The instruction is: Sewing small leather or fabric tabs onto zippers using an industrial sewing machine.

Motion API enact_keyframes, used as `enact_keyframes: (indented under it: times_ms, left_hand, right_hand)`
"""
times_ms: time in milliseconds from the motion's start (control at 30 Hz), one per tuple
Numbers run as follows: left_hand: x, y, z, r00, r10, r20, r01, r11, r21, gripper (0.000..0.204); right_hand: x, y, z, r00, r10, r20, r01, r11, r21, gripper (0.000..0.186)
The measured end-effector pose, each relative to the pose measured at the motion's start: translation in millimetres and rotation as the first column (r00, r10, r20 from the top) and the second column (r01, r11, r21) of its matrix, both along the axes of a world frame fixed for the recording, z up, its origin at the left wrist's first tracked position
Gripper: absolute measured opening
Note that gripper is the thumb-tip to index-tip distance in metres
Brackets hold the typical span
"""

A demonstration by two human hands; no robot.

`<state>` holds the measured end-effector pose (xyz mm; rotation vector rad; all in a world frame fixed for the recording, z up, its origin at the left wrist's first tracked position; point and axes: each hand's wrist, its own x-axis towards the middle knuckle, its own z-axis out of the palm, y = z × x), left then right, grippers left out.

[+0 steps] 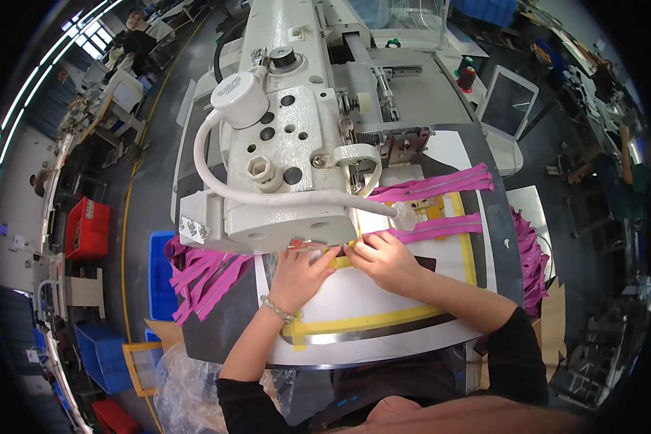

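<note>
Red crate (88, 228) sat far left on the floor, blue bins (103, 354) nearer. A white tablet (508, 101) stood right of the machine, thread spools (467, 72) just behind it. Cardboard box (553, 318) near right.
</note>
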<state>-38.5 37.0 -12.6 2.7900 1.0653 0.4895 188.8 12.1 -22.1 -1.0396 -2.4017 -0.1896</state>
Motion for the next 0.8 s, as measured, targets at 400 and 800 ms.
enact_keyframes:
  times_ms: [400, 800]
  left_hand:
    - [0.1, -3.2, -9.4, 0.999, 0.046, 0.003, -0.046, 0.999, 0.027, 0.044]
    - [0.8, -1.7, -8.8, 0.999, 0.036, 0.032, -0.037, 0.999, 0.039, 0.045]
  right_hand:
    - [-2.9, -7.3, -5.5, 0.997, -0.064, 0.040, 0.064, 0.998, -0.014, 0.039]
    - [-4.2, -6.8, -5.0, 0.994, -0.079, 0.069, 0.080, 0.997, -0.012, 0.039]
